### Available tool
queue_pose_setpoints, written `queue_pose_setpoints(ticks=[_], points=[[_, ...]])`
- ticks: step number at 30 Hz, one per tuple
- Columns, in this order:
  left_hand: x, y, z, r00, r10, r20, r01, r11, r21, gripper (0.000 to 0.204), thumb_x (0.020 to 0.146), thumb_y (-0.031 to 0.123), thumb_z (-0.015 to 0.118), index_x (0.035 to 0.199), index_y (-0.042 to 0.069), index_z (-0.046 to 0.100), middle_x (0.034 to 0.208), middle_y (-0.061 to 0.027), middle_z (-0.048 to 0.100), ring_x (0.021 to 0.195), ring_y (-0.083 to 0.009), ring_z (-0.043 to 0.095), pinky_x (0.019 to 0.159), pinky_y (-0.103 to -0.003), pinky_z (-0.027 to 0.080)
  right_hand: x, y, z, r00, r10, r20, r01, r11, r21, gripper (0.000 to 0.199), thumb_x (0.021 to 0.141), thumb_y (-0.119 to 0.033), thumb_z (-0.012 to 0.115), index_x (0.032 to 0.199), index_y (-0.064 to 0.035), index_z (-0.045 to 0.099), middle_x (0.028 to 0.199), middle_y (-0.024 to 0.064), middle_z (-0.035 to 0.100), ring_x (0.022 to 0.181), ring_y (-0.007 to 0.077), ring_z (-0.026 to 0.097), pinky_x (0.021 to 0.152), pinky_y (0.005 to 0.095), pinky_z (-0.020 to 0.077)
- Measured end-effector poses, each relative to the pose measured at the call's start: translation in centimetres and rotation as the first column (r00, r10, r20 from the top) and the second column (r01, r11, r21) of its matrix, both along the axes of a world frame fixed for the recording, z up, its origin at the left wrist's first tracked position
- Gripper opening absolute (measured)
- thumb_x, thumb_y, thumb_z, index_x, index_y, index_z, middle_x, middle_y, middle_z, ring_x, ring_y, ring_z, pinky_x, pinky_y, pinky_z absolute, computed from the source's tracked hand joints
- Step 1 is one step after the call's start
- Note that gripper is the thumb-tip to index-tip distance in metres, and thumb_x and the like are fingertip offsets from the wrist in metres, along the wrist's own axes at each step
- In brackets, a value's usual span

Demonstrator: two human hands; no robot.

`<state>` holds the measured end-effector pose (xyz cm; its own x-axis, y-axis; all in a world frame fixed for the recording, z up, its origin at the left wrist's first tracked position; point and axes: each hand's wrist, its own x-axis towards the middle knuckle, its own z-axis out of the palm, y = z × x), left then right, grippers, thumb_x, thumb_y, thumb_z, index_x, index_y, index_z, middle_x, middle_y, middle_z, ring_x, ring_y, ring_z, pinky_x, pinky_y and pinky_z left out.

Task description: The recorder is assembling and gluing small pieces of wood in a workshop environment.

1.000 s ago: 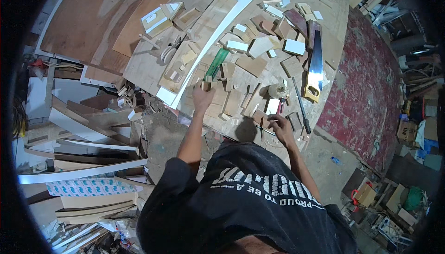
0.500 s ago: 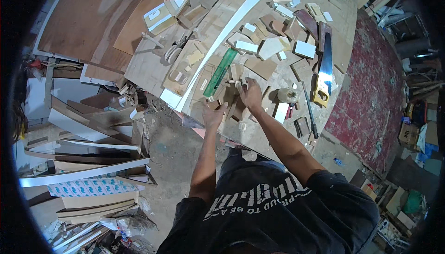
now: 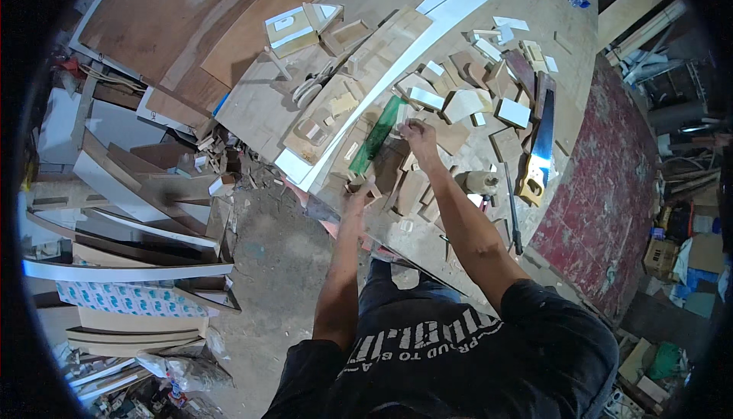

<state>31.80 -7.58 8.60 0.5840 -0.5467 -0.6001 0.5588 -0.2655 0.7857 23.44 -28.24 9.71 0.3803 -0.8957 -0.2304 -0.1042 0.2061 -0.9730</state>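
My left hand (image 3: 356,199) is at the near edge of the workbench, thumb raised, its fingers closed around a small brown wooden piece (image 3: 373,195) that they partly cover. Farther in, my right hand (image 3: 422,142) has its fingers pinched together beside a small pale wood block (image 3: 402,114); what they hold, if anything, is hidden. A green see-through strip (image 3: 376,138) lies slantwise between the hands, just left of the right fingers. Wood offcuts (image 3: 413,191) lie below the right wrist.
To the right are a pile of wood blocks (image 3: 463,104), a handsaw (image 3: 539,155) with a yellow handle, a whitish container (image 3: 481,182) and a dark rod-like tool (image 3: 511,205). Long white strips (image 3: 412,45) cross the bench (image 3: 252,125). Curved panels (image 3: 126,270) stack at left.
My right hand has moved away from me along the green strip, farther from my left hand. The left hand stays near the bench edge. The whole view has shifted slightly.
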Motion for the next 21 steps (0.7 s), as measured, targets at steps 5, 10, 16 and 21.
queue_pose_setpoints(ticks=[5, 10, 16, 21], points=[[1.1, 0.6, 3.5, 0.952, -0.010, -0.307, -0.051, 0.980, -0.192, 0.049, 0.084, 0.045, 0.073, 0.118, 0.013, 0.058, 0.097, -0.0009, 0.065, 0.083, -0.0151, 0.061, 0.065, -0.030, 0.044, -2.0, 4.0, 8.0, 0.949, 0.142, 0.282, -0.171, 0.982, 0.082, 0.030, 0.084, -0.010, 0.071, 0.110, 0.0042, 0.065, 0.096, 0.0048, 0.067, 0.086, 0.0120, 0.061, 0.081, 0.0268, 0.0477], [0.2, -0.9, 12.6, 0.975, -0.003, -0.220, -0.080, 0.927, -0.367, 0.037, 0.084, 0.021, 0.073, 0.118, 0.018, 0.057, 0.107, -0.0009, 0.066, 0.088, -0.0177, 0.065, 0.057, -0.032, 0.044, -7.0, 9.3, 15.9, 0.953, 0.231, 0.196, -0.240, 0.970, 0.023, 0.029, 0.083, -0.012, 0.072, 0.109, 0.0020, 0.066, 0.097, 0.0053, 0.069, 0.090, 0.0150, 0.062, 0.083, 0.0308, 0.0484], [-4.1, -3.1, 16.4, 0.986, -0.134, -0.102, 0.058, 0.838, -0.543, 0.047, 0.083, 0.004, 0.063, 0.125, 0.014, 0.045, 0.115, -0.0061, 0.058, 0.100, -0.0186, 0.062, 0.073, -0.035, 0.056, -11.6, 13.5, 21.0, 0.964, 0.003, -0.265, -0.178, 0.747, -0.640, 0.022, 0.080, -0.014, 0.073, 0.099, -0.0047, 0.068, 0.081, 0.0072, 0.064, 0.080, 0.0224, 0.061, 0.079, 0.0385, 0.0420], [-8.9, -4.0, 20.5, 0.954, -0.298, -0.048, 0.177, 0.682, -0.710, 0.052, 0.083, -0.002, 0.058, 0.132, 0.006, 0.041, 0.114, -0.0074, 0.057, 0.104, -0.0183, 0.059, 0.089, -0.033, 0.050, -14.7, 14.5, 24.5, 0.880, -0.274, -0.387, -0.194, 0.535, -0.822, 0.026, 0.076, -0.012, 0.074, 0.101, -0.0095, 0.066, 0.077, 0.0012, 0.058, 0.078, 0.0197, 0.058, 0.085, 0.0429, 0.0348]])
